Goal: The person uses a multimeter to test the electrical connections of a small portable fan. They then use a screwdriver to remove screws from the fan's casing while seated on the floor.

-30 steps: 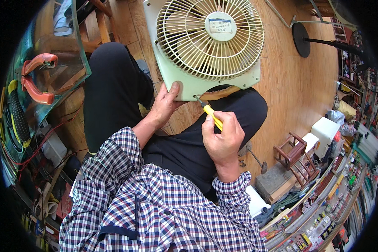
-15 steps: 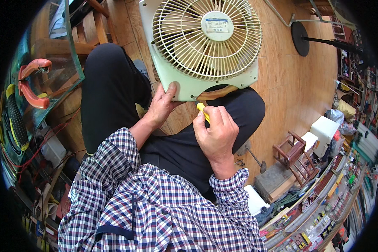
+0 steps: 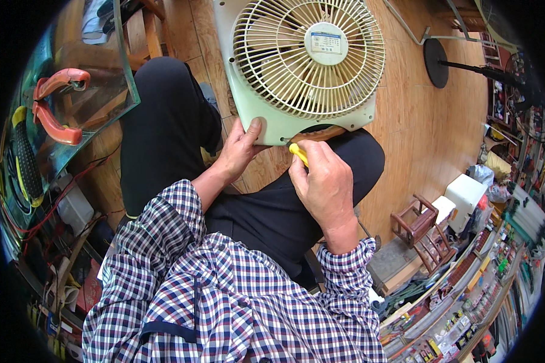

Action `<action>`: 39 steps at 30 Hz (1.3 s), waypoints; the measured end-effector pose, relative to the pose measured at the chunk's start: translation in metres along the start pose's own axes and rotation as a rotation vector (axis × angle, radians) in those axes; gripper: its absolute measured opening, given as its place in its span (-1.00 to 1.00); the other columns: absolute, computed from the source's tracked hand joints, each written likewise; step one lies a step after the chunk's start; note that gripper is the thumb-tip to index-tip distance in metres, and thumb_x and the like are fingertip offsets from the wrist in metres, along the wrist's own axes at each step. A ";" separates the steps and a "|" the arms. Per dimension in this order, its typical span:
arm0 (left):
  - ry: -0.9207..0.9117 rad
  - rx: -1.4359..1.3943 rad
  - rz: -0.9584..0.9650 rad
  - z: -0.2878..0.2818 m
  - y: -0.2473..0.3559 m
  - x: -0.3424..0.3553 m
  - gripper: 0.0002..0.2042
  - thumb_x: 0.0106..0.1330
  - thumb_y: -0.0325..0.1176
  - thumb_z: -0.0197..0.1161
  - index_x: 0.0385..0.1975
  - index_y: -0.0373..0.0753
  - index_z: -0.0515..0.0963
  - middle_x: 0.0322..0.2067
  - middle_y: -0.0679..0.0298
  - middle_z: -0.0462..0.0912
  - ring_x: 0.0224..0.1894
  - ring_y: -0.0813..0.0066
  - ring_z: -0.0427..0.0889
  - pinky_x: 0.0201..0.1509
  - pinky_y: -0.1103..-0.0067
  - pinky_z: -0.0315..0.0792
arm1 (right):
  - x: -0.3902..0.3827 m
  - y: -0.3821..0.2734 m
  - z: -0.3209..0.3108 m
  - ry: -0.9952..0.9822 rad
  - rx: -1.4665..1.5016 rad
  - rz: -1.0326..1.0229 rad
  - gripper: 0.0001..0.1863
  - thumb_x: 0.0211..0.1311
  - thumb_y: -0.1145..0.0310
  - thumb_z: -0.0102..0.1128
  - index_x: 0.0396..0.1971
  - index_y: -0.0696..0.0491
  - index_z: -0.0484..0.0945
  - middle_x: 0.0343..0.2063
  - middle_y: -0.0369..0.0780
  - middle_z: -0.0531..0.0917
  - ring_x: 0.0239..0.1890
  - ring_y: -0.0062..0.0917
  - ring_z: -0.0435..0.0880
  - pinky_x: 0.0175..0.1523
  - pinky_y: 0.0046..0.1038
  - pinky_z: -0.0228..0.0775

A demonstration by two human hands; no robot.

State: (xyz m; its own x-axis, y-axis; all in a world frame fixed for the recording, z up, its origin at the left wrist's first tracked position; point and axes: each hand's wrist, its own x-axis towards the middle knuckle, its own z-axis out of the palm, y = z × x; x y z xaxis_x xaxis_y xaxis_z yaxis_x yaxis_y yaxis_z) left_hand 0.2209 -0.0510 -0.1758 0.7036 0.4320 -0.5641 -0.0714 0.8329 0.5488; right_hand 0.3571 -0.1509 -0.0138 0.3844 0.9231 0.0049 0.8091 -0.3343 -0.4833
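Note:
A pale green box fan (image 3: 266, 118) with a round cream grille (image 3: 297, 91) and a labelled hub rests against my right knee, tilted. My left hand (image 3: 239, 148) grips its near left corner, thumb on top and the fingers hidden beneath. In my right hand (image 3: 326, 178) is a yellow-handled screwdriver (image 3: 298, 154), its tip at a hole in the near edge of the fan's frame. Whether a screw sits in that hole is too small to tell. Beside the hole, the near edge has a curved cut-out with a tan piece (image 3: 321, 134) showing in it.
On the left, red-handled pliers (image 3: 60, 109) and a black-and-yellow handled tool (image 3: 27, 157) lie on a glass-topped table (image 3: 112, 103). A round black stand base (image 3: 435, 63) is on the wooden floor at far right. A small brown stool (image 3: 418, 224) stands near crowded shelves of small goods.
In the picture, the fan and both hands have shifted slightly right, along with much of the scene. The screwdriver handle now leans more to the left, and its tip stays by the same edge hole.

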 end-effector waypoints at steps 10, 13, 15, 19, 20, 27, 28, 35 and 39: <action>0.003 0.010 0.001 -0.001 -0.002 0.005 -0.40 0.74 0.09 0.04 0.53 -0.17 0.14 0.42 0.14 0.40 0.43 0.23 0.53 0.48 0.20 0.55 | -0.001 -0.001 0.002 -0.065 -0.039 0.064 -0.82 0.47 0.34 0.37 -0.22 0.12 0.57 -0.38 -0.05 0.74 -0.35 -0.11 0.79 -0.27 -0.16 0.61; 0.011 0.020 -0.005 -0.001 -0.001 0.005 -0.38 0.73 0.10 0.05 0.53 -0.19 0.13 0.43 0.12 0.40 0.44 0.22 0.53 0.47 0.20 0.55 | 0.000 0.001 0.004 -0.037 -0.012 0.057 -0.81 0.48 0.32 0.37 -0.22 0.12 0.58 -0.38 -0.03 0.75 -0.35 -0.09 0.79 -0.28 -0.16 0.61; 0.004 0.039 0.000 -0.001 0.001 0.007 -0.37 0.73 0.11 0.05 0.52 -0.21 0.12 0.42 0.11 0.40 0.43 0.22 0.53 0.46 0.20 0.56 | 0.003 0.002 0.006 -0.036 -0.015 0.108 -0.80 0.48 0.31 0.38 -0.22 0.12 0.58 -0.37 -0.01 0.76 -0.34 -0.07 0.79 -0.28 -0.15 0.61; 0.015 0.034 0.014 0.001 0.001 0.007 -0.37 0.72 0.13 0.06 0.50 -0.21 0.14 0.41 0.10 0.40 0.41 0.21 0.55 0.45 0.20 0.57 | 0.001 -0.005 0.012 -0.059 -0.036 0.241 -0.78 0.52 0.29 0.36 -0.21 0.12 0.56 -0.38 0.00 0.74 -0.35 -0.04 0.78 -0.31 -0.12 0.60; 0.016 0.035 0.012 0.001 0.001 0.007 -0.37 0.72 0.13 0.05 0.49 -0.22 0.14 0.41 0.09 0.41 0.41 0.21 0.55 0.45 0.20 0.57 | 0.000 -0.003 0.012 -0.042 -0.017 0.202 -0.79 0.52 0.30 0.36 -0.21 0.12 0.56 -0.39 0.00 0.74 -0.36 -0.04 0.78 -0.31 -0.12 0.60; 0.060 0.019 0.015 -0.002 0.002 0.011 -0.42 0.73 0.09 0.07 0.48 -0.19 0.18 0.39 0.13 0.44 0.41 0.17 0.55 0.42 0.10 0.58 | 0.011 0.016 0.001 -0.095 0.101 -0.118 -0.79 0.35 0.50 0.38 -0.16 0.14 0.48 -0.34 -0.02 0.64 -0.20 -0.04 0.71 -0.10 -0.07 0.57; 0.062 0.013 0.011 -0.002 0.004 0.012 -0.43 0.73 0.07 0.08 0.49 -0.16 0.20 0.39 0.16 0.45 0.42 0.17 0.54 0.41 0.07 0.58 | 0.016 0.020 -0.002 -0.129 0.078 -0.141 -0.78 0.35 0.50 0.38 -0.16 0.14 0.48 -0.34 -0.02 0.64 -0.20 -0.04 0.71 -0.10 -0.08 0.57; 0.107 0.072 0.086 -0.009 0.004 0.026 -0.46 0.71 0.08 0.10 0.41 -0.19 0.27 0.29 0.10 0.53 0.30 0.17 0.63 0.17 0.08 0.73 | 0.053 0.002 -0.024 -0.354 -0.243 -0.116 -0.75 0.47 0.22 0.34 -0.29 0.11 0.61 -0.47 -0.04 0.76 -0.32 -0.04 0.83 -0.23 -0.08 0.67; 0.127 0.068 0.118 -0.009 0.010 0.028 -0.49 0.70 0.07 0.10 0.38 -0.18 0.31 0.26 0.12 0.57 0.24 0.19 0.68 0.10 0.13 0.77 | 0.070 -0.001 -0.015 -0.372 -0.193 -0.139 -0.69 0.48 0.21 0.36 -0.31 0.15 0.55 -0.46 0.03 0.73 -0.29 0.01 0.80 -0.18 0.01 0.65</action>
State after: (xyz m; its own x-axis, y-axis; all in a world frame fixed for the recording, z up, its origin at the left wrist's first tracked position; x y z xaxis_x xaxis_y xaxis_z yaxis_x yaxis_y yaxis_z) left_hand 0.2335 -0.0275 -0.1912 0.5976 0.5691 -0.5648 -0.0974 0.7508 0.6534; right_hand 0.3897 -0.0883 0.0000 0.1086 0.9555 -0.2744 0.9235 -0.1991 -0.3278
